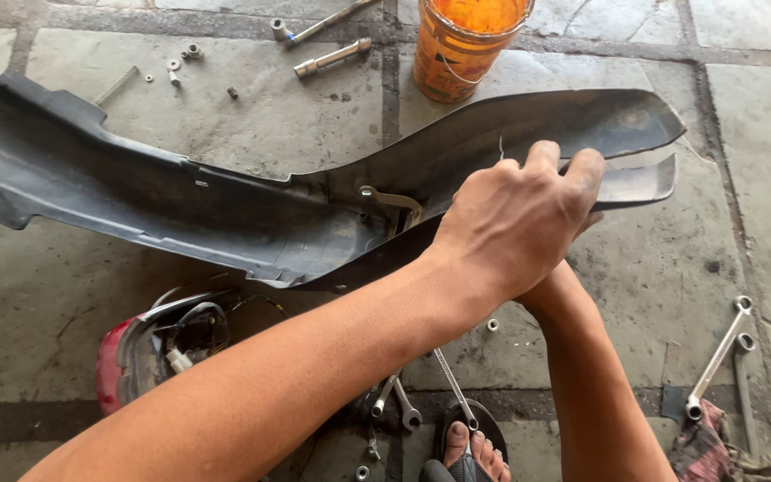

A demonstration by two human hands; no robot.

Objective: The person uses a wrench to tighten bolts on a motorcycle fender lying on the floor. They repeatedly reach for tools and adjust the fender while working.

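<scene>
- A person crouched over a stone floor holds a long black plastic panel — a fender-like body part — off the ground, its forked end pointing to the right.
- The left hand reaches across the body and closes over the fork's upper prong, fingers curled down on the edge, gripping it.
- The right hand is hidden behind the left wrist and the panel; only the right forearm shows, so whether those fingers are open or closed cannot be told.
- A bent metal bracket sits in the panel's hollow, just left of the gripping hand.
- The work in hand looks like turning or steadying the panel for inspection of that inner side; any further move would call for a firm two-handed hold, since the piece is long and likely to flex.
- Around the feet: a red tail lamp with wires below the panel, spanners by a sandalled foot, two more wrenches beside a rag at right.
- Beyond the panel stand an orange tub, sockets and loose bolts — well apart from the hands.
</scene>
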